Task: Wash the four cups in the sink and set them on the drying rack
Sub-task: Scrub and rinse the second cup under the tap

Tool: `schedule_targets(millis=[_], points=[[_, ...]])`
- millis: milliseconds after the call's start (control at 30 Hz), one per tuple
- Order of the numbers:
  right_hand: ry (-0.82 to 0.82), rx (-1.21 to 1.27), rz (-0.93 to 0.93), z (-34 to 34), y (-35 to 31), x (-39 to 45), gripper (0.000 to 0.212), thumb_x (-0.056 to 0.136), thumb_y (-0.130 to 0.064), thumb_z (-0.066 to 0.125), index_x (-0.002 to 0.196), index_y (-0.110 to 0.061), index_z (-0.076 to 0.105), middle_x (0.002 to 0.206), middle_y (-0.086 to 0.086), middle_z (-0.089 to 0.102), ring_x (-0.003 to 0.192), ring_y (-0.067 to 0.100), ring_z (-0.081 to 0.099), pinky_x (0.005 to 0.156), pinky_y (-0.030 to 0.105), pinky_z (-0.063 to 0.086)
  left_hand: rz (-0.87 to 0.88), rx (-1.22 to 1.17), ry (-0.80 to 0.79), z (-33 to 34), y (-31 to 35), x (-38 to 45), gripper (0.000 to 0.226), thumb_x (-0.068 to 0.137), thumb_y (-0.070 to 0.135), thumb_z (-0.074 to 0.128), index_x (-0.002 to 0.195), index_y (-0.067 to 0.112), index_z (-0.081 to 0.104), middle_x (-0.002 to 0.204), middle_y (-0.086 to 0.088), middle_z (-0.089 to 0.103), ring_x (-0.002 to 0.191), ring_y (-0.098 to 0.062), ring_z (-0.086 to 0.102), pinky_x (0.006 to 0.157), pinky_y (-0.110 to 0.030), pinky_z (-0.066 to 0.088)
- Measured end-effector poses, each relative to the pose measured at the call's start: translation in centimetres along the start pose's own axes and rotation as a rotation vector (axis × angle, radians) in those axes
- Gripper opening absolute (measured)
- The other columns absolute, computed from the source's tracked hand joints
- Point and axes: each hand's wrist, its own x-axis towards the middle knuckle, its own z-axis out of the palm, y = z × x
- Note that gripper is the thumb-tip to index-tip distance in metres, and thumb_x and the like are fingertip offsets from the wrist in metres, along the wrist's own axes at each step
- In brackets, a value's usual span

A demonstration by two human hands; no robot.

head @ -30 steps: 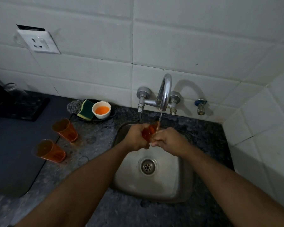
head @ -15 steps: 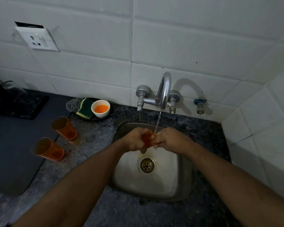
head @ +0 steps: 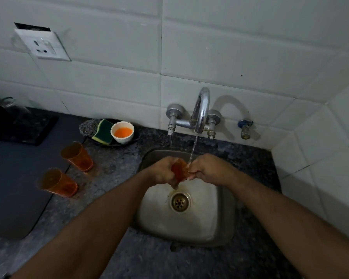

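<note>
Both hands have stayed over the basin since a second ago, with the orange cup (head: pixel 179 170) turned a little between them so that its side now faces up under the stream. That cup is held over the steel sink (head: pixel 220 222), above and just behind the drain (head: pixel 179 201), and the thin water stream (head: pixel 193 150) from the curved tap (head: pixel 200 109) falls onto its right edge. The left hand (head: pixel 163 172) is curled around the cup from the left, fingers wrapped under it; the right hand (head: pixel 205 168) pinches the cup's other end with its fingertips. Whether the cup holds any water cannot be told, since the hands cover most of it. On the dark speckled counter (head: pixel 117 164) to the left of the sink stand two more orange cups, both upright and open-mouthed: the far cup (head: pixel 77 156) and the near cup (head: pixel 56 182), apart from each other, each with a wet orange-tinted patch at its base. Neither shows any liquid level that can be read through the tinted wall. Behind them, against the tiled wall, a small white bowl (head: pixel 122 132) holds an orange liquid, and a green and yellow sponge (head: pixel 104 131) leans just beside it, touching a grey scrubber (head: pixel 88 126) on a dark dish. A white wall socket (head: pixel 42 46) sits high on the left.
</note>
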Motion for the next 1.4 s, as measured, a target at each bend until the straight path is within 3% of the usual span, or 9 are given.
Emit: schedule_targets(millis=[133, 267, 433, 600, 833, 1000, 1200, 1300, 1400], points=[[0.162, 0.17, 0.058, 0.4, -1.0, 0.2, 0.002, 0.091, -0.022, 0.08, 0.089, -0.02, 0.08, 0.081, -0.012, 0.071, 0.074, 0.001, 0.064, 0.075, 0.031, 0.053, -0.015, -0.05, 0.166, 0.7, 0.1, 0.6, 0.067, 0.064, 0.0, 0.094, 0.121, 0.02, 0.065, 0.116, 0.002, 0.069, 0.116, -0.02, 0.064, 0.093, -0.035, 0.054], [0.245, 0.254, 0.13, 1.7, -1.5, -0.1, 0.004, 0.091, -0.022, 0.08, 0.095, -0.022, 0.081, 0.084, -0.019, 0.071, 0.078, -0.003, 0.066, 0.077, 0.025, 0.054, 0.082, 0.041, 0.416, 2.2, -0.2, 0.9, 0.064, 0.059, 0.009, 0.099, 0.114, 0.019, 0.069, 0.102, 0.008, 0.07, 0.101, -0.015, 0.069, 0.075, -0.02, 0.05], [-0.075, -0.246, -0.086, 0.0, -0.3, -0.3, 0.014, 0.097, -0.023, 0.066, 0.103, -0.027, 0.078, 0.101, -0.008, 0.075, 0.094, 0.015, 0.067, 0.085, 0.039, 0.056, -0.013, 0.076, -0.059, 0.6, 0.0, 0.2, 0.057, 0.068, -0.011, 0.085, 0.109, 0.024, 0.069, 0.108, 0.0, 0.074, 0.102, -0.016, 0.069, 0.086, -0.033, 0.057], [0.034, -0.612, -0.272, -1.6, -0.6, 0.3, 0.035, 0.082, -0.031, 0.086, 0.113, -0.044, 0.076, 0.122, -0.021, 0.072, 0.113, 0.022, 0.062, 0.075, 0.036, 0.055, -0.011, 0.069, -0.173, -1.1, 0.6, 0.1, 0.051, 0.066, -0.014, 0.083, 0.104, 0.017, 0.071, 0.103, -0.004, 0.076, 0.101, -0.02, 0.073, 0.09, -0.036, 0.058], [0.065, 0.036, 0.134, 0.4, -2.1, -0.4, 0.014, 0.095, -0.023, 0.076, 0.107, -0.025, 0.082, 0.105, -0.011, 0.077, 0.086, 0.0, 0.063, 0.087, 0.031, 0.054, 0.059, 0.088, 0.204, 0.7, 0.1, 0.6, 0.059, 0.065, -0.013, 0.085, 0.112, 0.019, 0.068, 0.107, 0.005, 0.069, 0.098, -0.007, 0.063, 0.076, -0.02, 0.048], [0.147, 0.402, 0.441, 1.3, -5.6, -0.2, 0.025, 0.1, -0.02, 0.07, 0.076, -0.023, 0.07, 0.059, -0.006, 0.065, 0.048, 0.005, 0.066, 0.058, 0.025, 0.053, 0.176, 0.018, 0.481, 3.4, -1.0, 1.0, 0.037, 0.065, -0.002, 0.087, 0.092, 0.016, 0.069, 0.085, 0.002, 0.074, 0.077, -0.012, 0.069, 0.067, -0.033, 0.054], [0.304, 0.988, 0.819, 0.4, -7.5, 2.0, 0.007, 0.103, -0.012, 0.065, 0.108, -0.01, 0.07, 0.089, 0.009, 0.068, 0.059, 0.015, 0.055, 0.053, 0.03, 0.05, 0.202, 0.001, 0.649, 5.2, -0.2, 0.4, 0.013, 0.088, 0.012, 0.074, 0.097, 0.018, 0.066, 0.089, 0.005, 0.072, 0.084, -0.01, 0.07, 0.074, -0.036, 0.06], [0.349, 0.682, 0.649, 0.5, -7.7, 1.9, 0.011, 0.106, -0.015, 0.059, 0.105, -0.015, 0.07, 0.09, 0.007, 0.071, 0.057, 0.014, 0.062, 0.053, 0.028, 0.051, 0.202, -0.046, 0.639, 4.7, -0.3, 1.3, 0.015, 0.088, 0.005, 0.074, 0.099, 0.015, 0.068, 0.091, 0.003, 0.073, 0.086, -0.013, 0.071, 0.077, -0.041, 0.061], [0.332, 0.34, 0.38, 1.1, -7.1, 0.4, 0.018, 0.108, -0.024, 0.056, 0.103, -0.017, 0.073, 0.085, 0.001, 0.073, 0.058, 0.01, 0.069, 0.064, 0.033, 0.058, 0.245, -0.037, 0.411, 2.6, -0.4, 1.8, 0.033, 0.076, -0.004, 0.085, 0.1, 0.014, 0.07, 0.096, 0.0, 0.075, 0.095, -0.019, 0.074, 0.079, -0.03, 0.06]])
